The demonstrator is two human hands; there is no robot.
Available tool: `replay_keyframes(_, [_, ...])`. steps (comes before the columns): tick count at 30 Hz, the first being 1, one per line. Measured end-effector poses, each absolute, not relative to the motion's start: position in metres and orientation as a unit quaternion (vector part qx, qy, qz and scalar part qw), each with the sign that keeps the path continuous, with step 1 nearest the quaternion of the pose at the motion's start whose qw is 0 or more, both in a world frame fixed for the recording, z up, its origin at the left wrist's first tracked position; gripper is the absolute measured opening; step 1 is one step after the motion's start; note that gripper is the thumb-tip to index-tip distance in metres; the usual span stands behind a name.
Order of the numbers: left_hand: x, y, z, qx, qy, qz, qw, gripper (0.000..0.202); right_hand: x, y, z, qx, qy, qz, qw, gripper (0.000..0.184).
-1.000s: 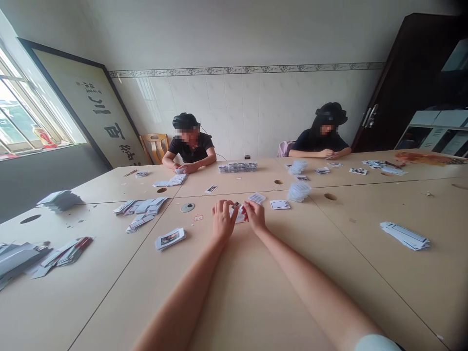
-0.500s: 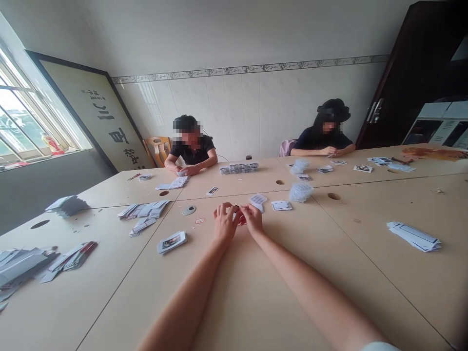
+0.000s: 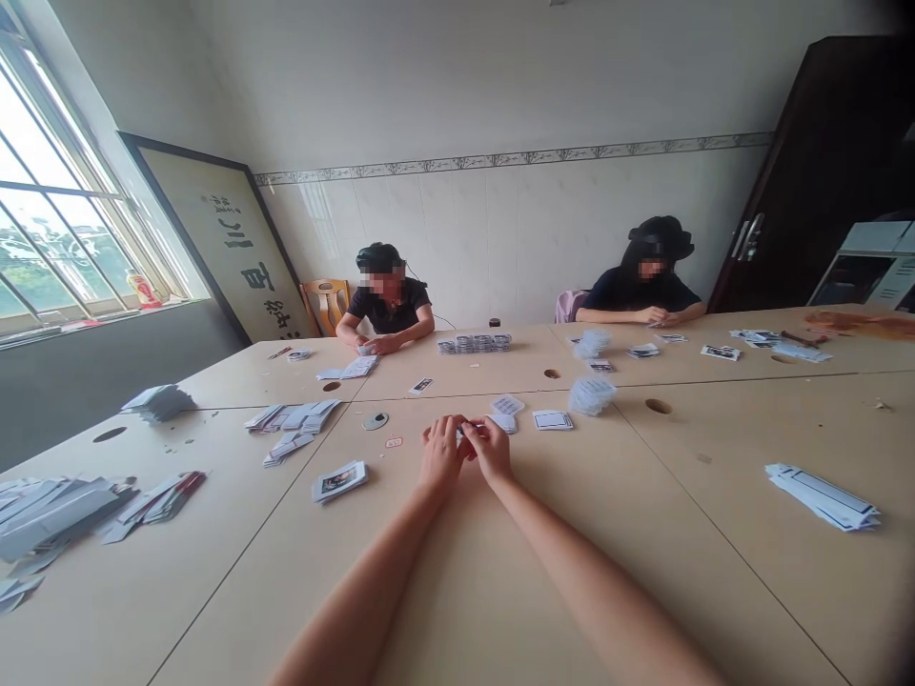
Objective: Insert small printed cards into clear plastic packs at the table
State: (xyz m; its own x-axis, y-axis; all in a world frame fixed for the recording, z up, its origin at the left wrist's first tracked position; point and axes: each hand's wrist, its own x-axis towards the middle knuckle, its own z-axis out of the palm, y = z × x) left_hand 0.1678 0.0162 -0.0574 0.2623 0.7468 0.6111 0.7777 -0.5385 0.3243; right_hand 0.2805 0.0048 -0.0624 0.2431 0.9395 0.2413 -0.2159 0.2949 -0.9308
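My left hand (image 3: 441, 453) and my right hand (image 3: 490, 446) meet over the middle of the beige table (image 3: 500, 572), fingers curled. Between their fingertips they pinch a small card (image 3: 466, 430), mostly hidden by the fingers. Just beyond the hands lie a white card (image 3: 507, 405) and a black-bordered card (image 3: 552, 420). A small stack of picture cards (image 3: 339, 480) lies to the left of my left forearm.
Two people sit across the table, each handling cards. Fanned card piles (image 3: 292, 420) lie to the left, a stack (image 3: 822, 496) at the right, clear bags (image 3: 591, 394) and a row of packs (image 3: 475, 343) further back. A dark cabinet (image 3: 801, 181) stands right.
My hands have closed in tighter on the small card and stay in the same spot on the table. The camera has tilted, shifting the whole scene slightly down and right.
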Motion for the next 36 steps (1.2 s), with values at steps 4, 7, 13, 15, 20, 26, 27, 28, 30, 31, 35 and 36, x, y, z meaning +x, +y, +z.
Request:
replay_keyframes(4, [0.169, 0.015, -0.057, -0.794, -0.473, -0.382, 0.019, 0.018, 0.281, 0.004, -0.065, -0.410, -0.434, 0.431, 0.676, 0.039])
replay_keyframes(7, [0.170, 0.014, -0.057, -0.796, -0.463, -0.388, 0.021, 0.019, 0.282, 0.006, -0.069, -0.414, -0.428, 0.431, 0.678, 0.036])
replay_keyframes(13, [0.169, 0.011, -0.057, -0.802, -0.450, -0.391, 0.028, 0.023, 0.283, 0.007, -0.073, -0.434, -0.419, 0.424, 0.676, 0.026])
replay_keyframes(15, [0.170, 0.010, -0.057, -0.804, -0.446, -0.393, 0.030, 0.024, 0.283, 0.004, -0.073, -0.445, -0.417, 0.415, 0.675, 0.025])
replay_keyframes(20, [0.174, 0.010, -0.057, -0.807, -0.432, -0.401, 0.034, 0.024, 0.284, 0.003, -0.075, -0.481, -0.412, 0.380, 0.674, 0.028])
replay_keyframes(26, [0.177, 0.012, -0.059, -0.804, -0.435, -0.404, 0.020, 0.027, 0.288, 0.007, -0.078, -0.494, -0.403, 0.352, 0.686, 0.031])
replay_keyframes(27, [0.178, 0.012, -0.060, -0.803, -0.437, -0.405, 0.015, 0.028, 0.289, 0.006, -0.077, -0.493, -0.402, 0.347, 0.689, 0.032])
replay_keyframes(28, [0.179, 0.011, -0.060, -0.801, -0.439, -0.407, 0.010, 0.028, 0.290, 0.005, -0.076, -0.491, -0.403, 0.341, 0.693, 0.033])
replay_keyframes(30, [0.181, 0.010, -0.060, -0.796, -0.442, -0.415, -0.001, 0.029, 0.292, 0.003, -0.073, -0.488, -0.407, 0.331, 0.697, 0.033])
replay_keyframes(31, [0.182, 0.008, -0.061, -0.792, -0.443, -0.420, -0.007, 0.029, 0.294, 0.002, -0.072, -0.487, -0.410, 0.328, 0.698, 0.033])
replay_keyframes(35, [0.184, 0.005, -0.061, -0.774, -0.452, -0.442, -0.031, 0.029, 0.300, 0.000, -0.070, -0.481, -0.422, 0.324, 0.697, 0.035])
replay_keyframes(36, [0.184, 0.005, -0.061, -0.771, -0.454, -0.446, -0.038, 0.029, 0.302, 0.001, -0.070, -0.480, -0.424, 0.325, 0.696, 0.036])
